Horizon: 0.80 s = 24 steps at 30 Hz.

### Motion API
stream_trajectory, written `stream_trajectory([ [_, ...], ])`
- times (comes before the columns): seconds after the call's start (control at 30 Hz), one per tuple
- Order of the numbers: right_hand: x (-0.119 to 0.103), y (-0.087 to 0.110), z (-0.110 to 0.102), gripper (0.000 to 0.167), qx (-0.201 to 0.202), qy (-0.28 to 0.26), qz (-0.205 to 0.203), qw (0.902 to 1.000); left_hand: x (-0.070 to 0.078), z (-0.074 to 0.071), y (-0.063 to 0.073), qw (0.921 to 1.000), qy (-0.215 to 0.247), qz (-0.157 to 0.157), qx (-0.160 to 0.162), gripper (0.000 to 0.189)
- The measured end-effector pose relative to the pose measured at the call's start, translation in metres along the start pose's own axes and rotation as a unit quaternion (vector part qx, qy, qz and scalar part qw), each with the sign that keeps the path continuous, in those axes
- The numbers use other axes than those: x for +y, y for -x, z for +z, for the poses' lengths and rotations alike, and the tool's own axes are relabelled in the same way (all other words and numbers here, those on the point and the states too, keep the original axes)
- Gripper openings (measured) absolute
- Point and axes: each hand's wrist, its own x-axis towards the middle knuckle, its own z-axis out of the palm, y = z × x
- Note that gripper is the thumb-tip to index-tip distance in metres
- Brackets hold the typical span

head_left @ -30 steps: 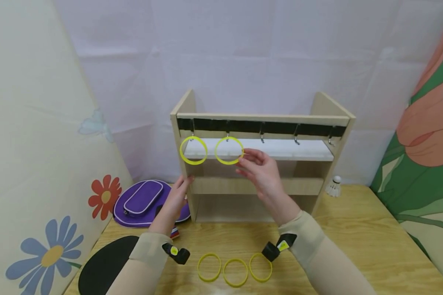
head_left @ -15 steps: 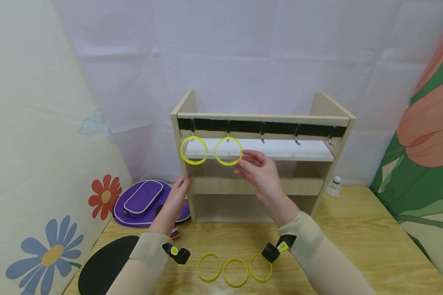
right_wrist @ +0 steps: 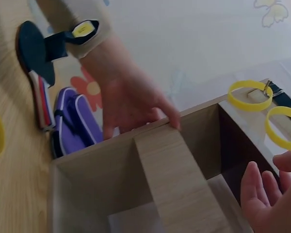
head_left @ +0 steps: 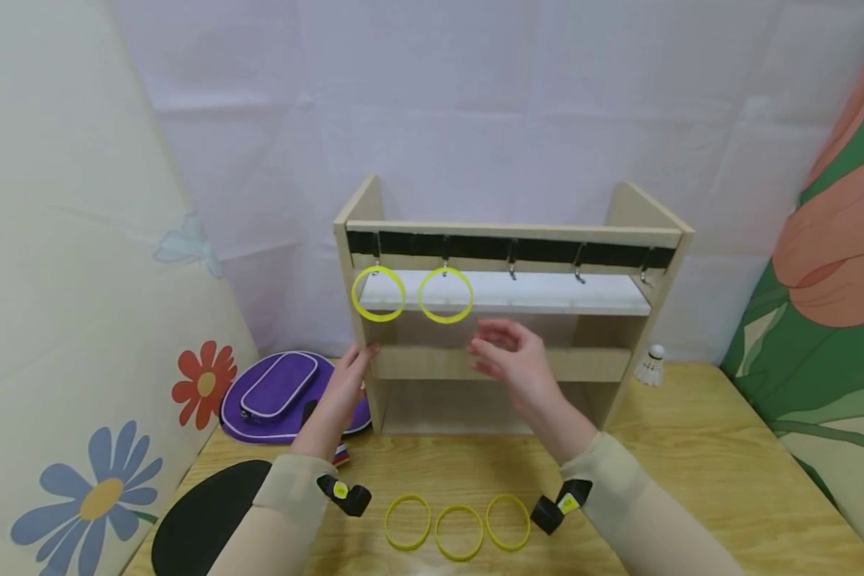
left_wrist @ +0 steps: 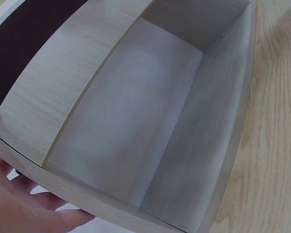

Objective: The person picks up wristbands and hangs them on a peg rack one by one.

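Note:
A wooden shelf unit (head_left: pixel 418 364) stands on the table, with a black strip (head_left: pixel 475 246) and several metal hooks along its upper front. One yellow ring (head_left: pixel 378 318) hangs from the leftmost hook, and another yellow ring (head_left: pixel 445 320) from the hook beside it. My left hand (head_left: pixel 344 382) holds the unit's left side panel, its thumb over the front edge and fingers on the outside. Below and right of the second hanging ring is my right hand (head_left: pixel 520 364), fingers loosely bent, holding nothing. Three more yellow rings (head_left: pixel 461 557) lie flat on the table between my forearms.
Left of the unit lies a purple case (head_left: pixel 281 392) with white piping. A black table-tennis bat (head_left: pixel 209 520) is partly under my left forearm. Behind the right side stands a shuttlecock (head_left: pixel 650 366). A pale cloth (head_left: pixel 461 104) hangs at the back.
My right hand has let go of the second hanging ring and moved down and slightly right. The ring stays on its hook. My left hand has not moved.

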Motion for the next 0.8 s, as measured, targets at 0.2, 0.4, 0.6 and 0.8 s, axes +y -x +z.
stream_trajectory([
  [0.2,0.015,0.009,-0.017,0.034,-0.011,0.070,0.000,0.9975,0.001,0.000,-0.001,1.0000,0.005,-0.004,-0.003,0.045],
  [0.4,0.036,0.020,-0.034,0.037,-0.021,0.123,0.016,0.9921,0.002,-0.001,0.001,0.9999,0.004,-0.008,-0.007,0.045],
  [0.6,0.062,0.029,-0.054,0.039,-0.029,0.156,0.036,0.9867,0.003,0.000,0.003,1.0000,-0.003,-0.007,0.003,0.043],
  [0.8,0.085,0.039,-0.075,0.042,-0.050,0.199,0.043,0.9777,0.002,-0.001,0.001,0.9999,-0.001,-0.012,0.004,0.042],
])
